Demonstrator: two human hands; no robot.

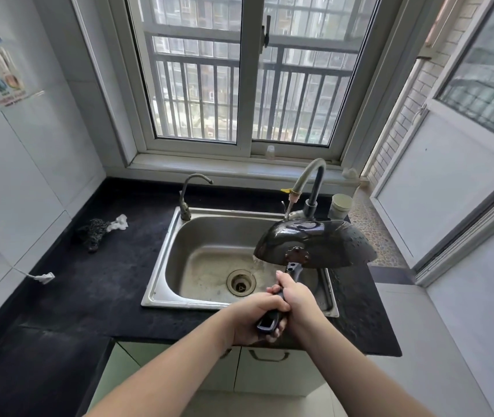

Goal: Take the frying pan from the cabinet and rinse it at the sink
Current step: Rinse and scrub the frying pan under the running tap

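Both hands, left hand (254, 319) and right hand (295, 297), are wrapping tight around the wet frying pan's (317, 243) handle (272, 314) over the sink's (161, 278) right edge; it is likely heavy and slippery.

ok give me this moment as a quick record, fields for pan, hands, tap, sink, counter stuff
pan: frying pan held tilted over the right side of the sink, underside toward the camera, wet with droplets
left hand: left hand grips the handle near its end
right hand: right hand grips the handle closer to the pan
tap: dark faucet with hose spout above the pan; water spills off the pan's left edge
sink: steel sink, drain uncovered
counter: crumpled cloth left of sink, cup behind the pan
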